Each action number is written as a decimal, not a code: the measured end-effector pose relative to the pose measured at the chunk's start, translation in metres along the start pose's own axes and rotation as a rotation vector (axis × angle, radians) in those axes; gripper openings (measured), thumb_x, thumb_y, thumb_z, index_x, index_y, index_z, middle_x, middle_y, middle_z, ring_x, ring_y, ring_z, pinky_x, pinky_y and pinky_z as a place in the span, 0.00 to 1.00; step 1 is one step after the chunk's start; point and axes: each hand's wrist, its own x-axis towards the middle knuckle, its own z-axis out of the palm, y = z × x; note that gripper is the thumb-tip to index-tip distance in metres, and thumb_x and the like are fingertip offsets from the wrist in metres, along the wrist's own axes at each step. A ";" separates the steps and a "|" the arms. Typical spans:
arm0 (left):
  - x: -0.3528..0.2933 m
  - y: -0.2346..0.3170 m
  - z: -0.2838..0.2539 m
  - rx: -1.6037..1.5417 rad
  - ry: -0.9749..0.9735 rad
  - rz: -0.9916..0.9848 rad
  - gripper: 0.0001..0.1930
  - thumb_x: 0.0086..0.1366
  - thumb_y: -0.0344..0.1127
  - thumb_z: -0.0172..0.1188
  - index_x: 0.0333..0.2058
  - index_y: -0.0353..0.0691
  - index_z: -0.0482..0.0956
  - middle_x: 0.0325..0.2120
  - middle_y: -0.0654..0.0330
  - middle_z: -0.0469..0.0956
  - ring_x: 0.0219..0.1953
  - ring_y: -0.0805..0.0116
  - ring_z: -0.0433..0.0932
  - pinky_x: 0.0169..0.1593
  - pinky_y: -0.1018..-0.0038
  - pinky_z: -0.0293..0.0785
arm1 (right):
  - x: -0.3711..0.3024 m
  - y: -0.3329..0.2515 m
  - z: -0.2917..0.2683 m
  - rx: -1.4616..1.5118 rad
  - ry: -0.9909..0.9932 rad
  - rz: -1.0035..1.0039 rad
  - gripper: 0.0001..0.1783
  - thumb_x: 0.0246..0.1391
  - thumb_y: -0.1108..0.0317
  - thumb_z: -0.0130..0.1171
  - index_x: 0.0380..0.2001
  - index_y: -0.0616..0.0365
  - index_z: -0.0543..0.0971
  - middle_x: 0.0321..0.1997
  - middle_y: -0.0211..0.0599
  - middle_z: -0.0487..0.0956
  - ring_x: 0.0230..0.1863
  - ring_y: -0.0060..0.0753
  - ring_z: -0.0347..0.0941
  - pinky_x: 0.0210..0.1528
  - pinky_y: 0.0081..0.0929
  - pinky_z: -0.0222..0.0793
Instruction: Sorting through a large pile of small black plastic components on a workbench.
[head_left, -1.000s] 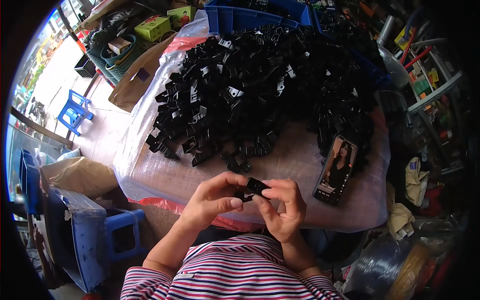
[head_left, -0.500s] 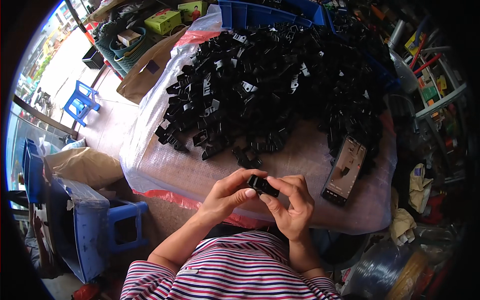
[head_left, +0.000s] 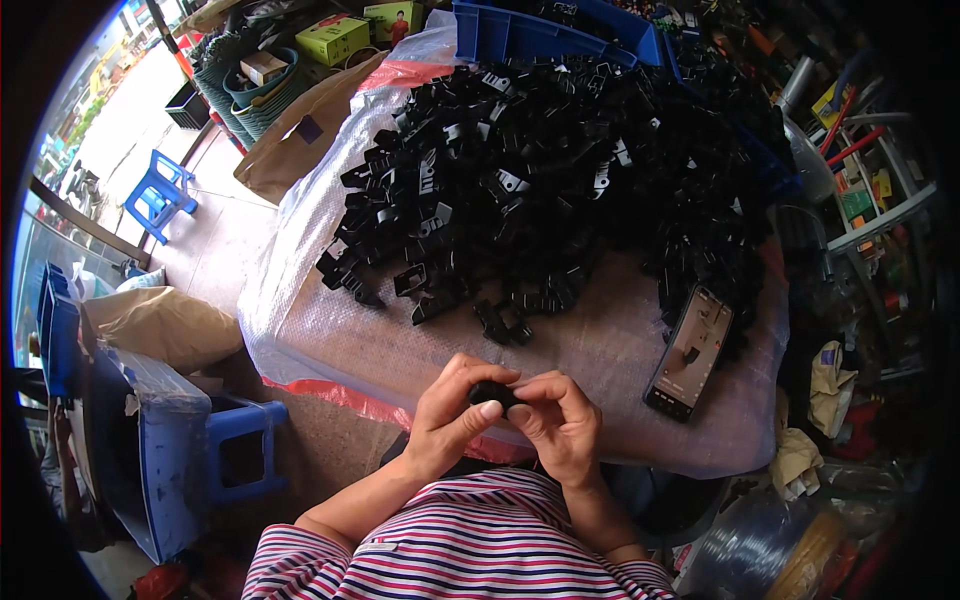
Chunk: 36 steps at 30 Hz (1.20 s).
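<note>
Between the fingertips of both my hands is a small black plastic part [head_left: 490, 393], held just above the near edge of the table. My left hand [head_left: 447, 412] pinches its left end between thumb and forefinger. On the other end, my right hand [head_left: 562, 420] grips it with thumb and fingertips. The fingers hide much of the part, so its exact kind cannot be made out. Beyond my hands a large heap of black plastic parts [head_left: 540, 190] covers the table, some with silvery faces. A few loose black parts [head_left: 502, 323] lie at the heap's near edge.
Clear plastic sheeting [head_left: 580, 350] covers the table. A phone [head_left: 690, 352] with its screen lit lies at the right. Behind the heap stands a blue crate [head_left: 550, 32]. To the left are a blue bin [head_left: 170, 450], a blue stool [head_left: 160, 195] and a brown paper sack [head_left: 165, 328].
Both hands have come slightly lower and nearer to my body with the black part. The part has been turned, so a rounder, plainer side now shows. The view has shifted slightly.
</note>
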 end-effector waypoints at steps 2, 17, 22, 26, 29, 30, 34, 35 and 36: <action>0.001 -0.006 -0.001 -0.325 0.043 0.116 0.21 0.59 0.46 0.59 0.41 0.33 0.72 0.41 0.54 0.70 0.46 0.63 0.69 0.52 0.69 0.63 | 0.002 -0.002 0.006 0.033 0.013 -0.036 0.12 0.53 0.70 0.62 0.38 0.64 0.73 0.37 0.33 0.75 0.39 0.20 0.73 0.42 0.18 0.70; 0.043 0.009 -0.031 0.951 0.069 0.550 0.18 0.43 0.23 0.62 0.38 0.38 0.79 0.40 0.54 0.72 0.37 0.59 0.73 0.38 0.70 0.72 | 0.054 -0.023 -0.021 -1.078 0.105 -0.381 0.12 0.47 0.77 0.60 0.38 0.61 0.78 0.38 0.39 0.75 0.39 0.42 0.70 0.41 0.33 0.68; 0.046 0.007 -0.028 1.126 -0.196 0.481 0.24 0.45 0.27 0.58 0.46 0.35 0.75 0.49 0.52 0.67 0.44 0.57 0.69 0.47 0.66 0.70 | 0.070 -0.010 -0.037 -1.094 0.066 -0.199 0.17 0.51 0.76 0.56 0.46 0.64 0.73 0.40 0.43 0.70 0.37 0.46 0.71 0.40 0.37 0.68; 0.042 0.012 -0.032 1.078 -0.164 0.399 0.34 0.41 0.26 0.62 0.53 0.40 0.70 0.45 0.52 0.70 0.45 0.54 0.71 0.46 0.65 0.71 | 0.062 -0.018 -0.042 -1.044 0.027 -0.268 0.11 0.50 0.78 0.56 0.39 0.63 0.76 0.34 0.41 0.72 0.36 0.42 0.72 0.37 0.31 0.68; 0.039 0.014 -0.028 0.911 -0.162 0.381 0.35 0.42 0.25 0.62 0.54 0.41 0.68 0.43 0.53 0.72 0.43 0.53 0.72 0.46 0.65 0.72 | 0.057 -0.014 -0.052 -0.942 0.175 -0.244 0.09 0.49 0.80 0.55 0.36 0.62 0.78 0.34 0.38 0.75 0.33 0.33 0.73 0.34 0.25 0.69; 0.039 0.013 -0.029 0.890 -0.165 0.395 0.33 0.44 0.25 0.62 0.54 0.42 0.68 0.42 0.54 0.73 0.42 0.54 0.72 0.45 0.65 0.72 | 0.056 -0.010 -0.055 -0.967 0.210 -0.225 0.10 0.48 0.80 0.55 0.37 0.62 0.77 0.35 0.40 0.75 0.35 0.38 0.72 0.36 0.30 0.69; 0.035 0.013 -0.036 0.907 -0.226 0.378 0.31 0.43 0.25 0.62 0.52 0.41 0.70 0.43 0.55 0.73 0.43 0.54 0.72 0.46 0.65 0.71 | 0.056 -0.008 -0.056 -0.946 0.110 -0.203 0.16 0.49 0.79 0.55 0.44 0.60 0.77 0.39 0.38 0.75 0.36 0.36 0.72 0.38 0.27 0.70; 0.036 0.014 -0.036 0.935 -0.235 0.407 0.31 0.42 0.25 0.62 0.51 0.41 0.71 0.44 0.56 0.73 0.43 0.54 0.72 0.46 0.65 0.71 | 0.057 -0.008 -0.053 -0.971 0.085 -0.263 0.17 0.49 0.79 0.56 0.44 0.59 0.77 0.39 0.39 0.75 0.36 0.37 0.72 0.39 0.28 0.69; 0.037 0.015 -0.035 0.962 -0.244 0.437 0.30 0.42 0.25 0.62 0.49 0.41 0.72 0.44 0.56 0.73 0.44 0.54 0.72 0.46 0.65 0.71 | 0.058 -0.008 -0.052 -1.013 0.036 -0.269 0.18 0.48 0.79 0.56 0.45 0.58 0.77 0.38 0.39 0.75 0.36 0.39 0.71 0.40 0.29 0.69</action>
